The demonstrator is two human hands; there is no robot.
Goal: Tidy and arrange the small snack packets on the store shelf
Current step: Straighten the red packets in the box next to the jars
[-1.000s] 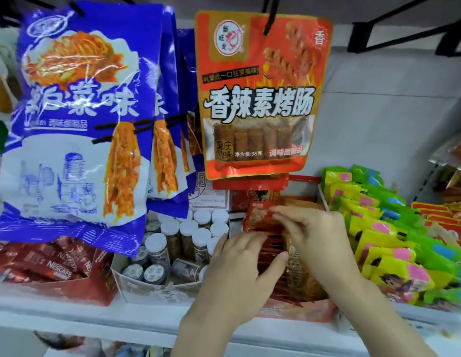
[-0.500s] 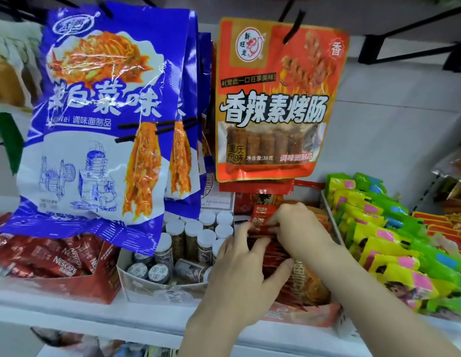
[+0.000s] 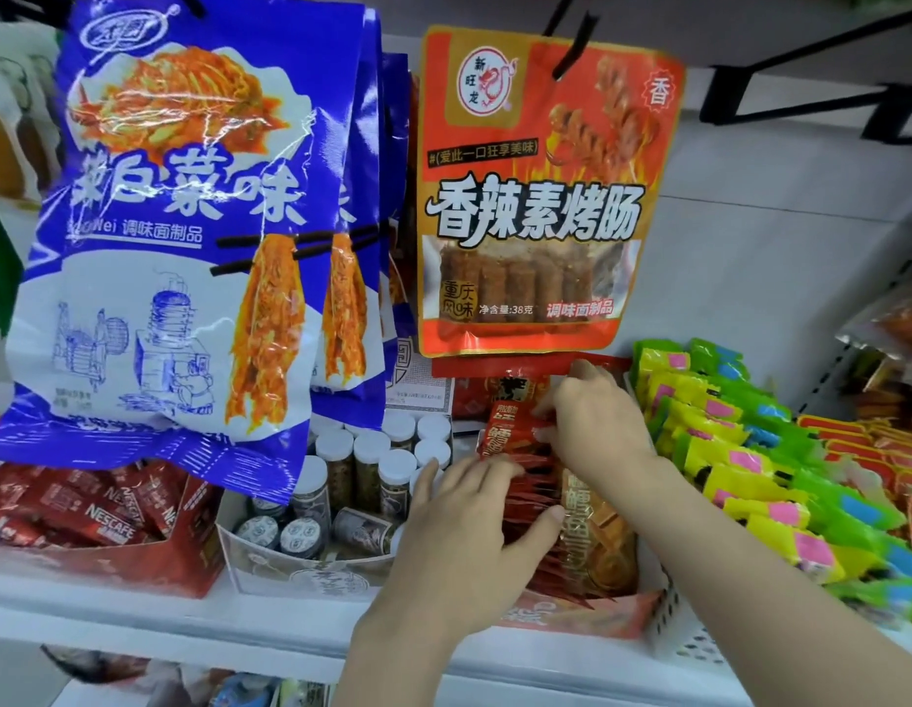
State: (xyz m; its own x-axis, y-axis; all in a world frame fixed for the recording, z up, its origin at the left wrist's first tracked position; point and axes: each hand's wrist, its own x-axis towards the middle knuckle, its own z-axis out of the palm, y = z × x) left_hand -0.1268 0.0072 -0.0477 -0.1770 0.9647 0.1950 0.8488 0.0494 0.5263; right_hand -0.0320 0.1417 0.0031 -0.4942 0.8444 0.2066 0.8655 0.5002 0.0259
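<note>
A row of small red snack packets [image 3: 533, 494] stands on edge in a red display box [image 3: 586, 612] on the white shelf. My left hand [image 3: 474, 528] lies over the front of the row, fingers spread across the packet tops and thumb against their right side. My right hand [image 3: 597, 421] reaches to the back of the row and pinches the rearmost red packet [image 3: 510, 426] upright by its top edge. Brown-orange packets [image 3: 599, 533] lie in the same box beside the red ones, partly under my right forearm.
Blue bags [image 3: 178, 237] and an orange-red bag [image 3: 540, 196] hang in front of the shelf above the box. A carton of white-capped jars [image 3: 362, 466] stands to the left, with red Nescafe sachets [image 3: 102, 512] beyond it. Green and yellow packets [image 3: 760, 451] fill a white basket to the right.
My right hand has moved toward the back of the box and stood a red packet up. My left hand has stayed on the front packets. The camera has shifted closer and left.
</note>
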